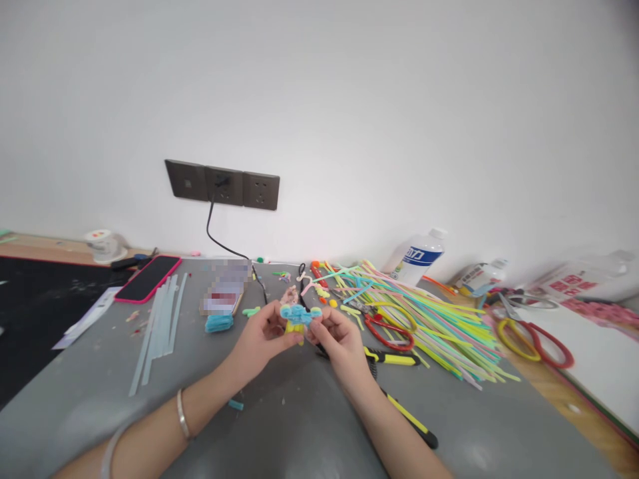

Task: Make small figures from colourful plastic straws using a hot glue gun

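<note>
Between my two hands, above the middle of the grey table, is a small fuzzy figure (299, 315) of blue and yellow pipe cleaners. My left hand (272, 334) pinches its left side between thumb and fingers. On its right side, my right hand (337, 334) grips it the same way. The blue part with two rounded ends is on top, and the yellow part hangs below. My fingers hide its edges. Beyond the hands lie small pipe-cleaner pieces, including a pink one (289, 296) and a green one (251, 311).
Pipe cleaners (439, 313) spread across the right, with red-and-yellow scissors (394, 326) and a yellow-black cutter (394, 358) near my right hand. White bottles (417, 256) stand behind. Glue sticks (162, 326), a pink-edged phone (148, 278) and a blue bundle (218, 323) lie left. A black cable (212, 229) runs from the socket.
</note>
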Tool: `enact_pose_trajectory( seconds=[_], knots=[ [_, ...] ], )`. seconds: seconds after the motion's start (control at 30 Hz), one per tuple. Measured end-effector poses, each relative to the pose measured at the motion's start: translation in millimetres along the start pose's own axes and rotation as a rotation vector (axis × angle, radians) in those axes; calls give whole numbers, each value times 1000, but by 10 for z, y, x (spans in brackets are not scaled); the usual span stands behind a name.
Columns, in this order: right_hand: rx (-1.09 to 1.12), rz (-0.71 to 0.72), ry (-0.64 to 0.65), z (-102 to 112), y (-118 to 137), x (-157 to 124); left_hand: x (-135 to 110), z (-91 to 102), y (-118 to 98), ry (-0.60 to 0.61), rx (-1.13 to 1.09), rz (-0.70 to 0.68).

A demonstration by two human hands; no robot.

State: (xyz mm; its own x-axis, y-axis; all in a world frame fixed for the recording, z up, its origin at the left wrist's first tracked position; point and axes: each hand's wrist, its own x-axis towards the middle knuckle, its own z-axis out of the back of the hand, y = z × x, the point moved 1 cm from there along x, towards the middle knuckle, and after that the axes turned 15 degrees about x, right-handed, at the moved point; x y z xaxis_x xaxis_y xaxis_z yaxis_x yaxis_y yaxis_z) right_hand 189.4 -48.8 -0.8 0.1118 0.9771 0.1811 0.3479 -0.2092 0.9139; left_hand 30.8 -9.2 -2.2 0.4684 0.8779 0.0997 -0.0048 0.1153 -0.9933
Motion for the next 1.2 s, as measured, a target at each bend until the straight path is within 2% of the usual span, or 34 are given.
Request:
enact_pose_trajectory(
  seconds=[0.6, 0.83, 1.2],
  knots=[
    [-15, 20, 44, -22, -9, 18, -6, 13, 12, -24, 53, 7],
    [-30, 31, 31, -7, 2, 17, -38, 17, -70, -26, 159, -43],
    [-49, 40, 62, 14, 16, 5, -57, 51, -52, -45, 276, -58]
  ],
)
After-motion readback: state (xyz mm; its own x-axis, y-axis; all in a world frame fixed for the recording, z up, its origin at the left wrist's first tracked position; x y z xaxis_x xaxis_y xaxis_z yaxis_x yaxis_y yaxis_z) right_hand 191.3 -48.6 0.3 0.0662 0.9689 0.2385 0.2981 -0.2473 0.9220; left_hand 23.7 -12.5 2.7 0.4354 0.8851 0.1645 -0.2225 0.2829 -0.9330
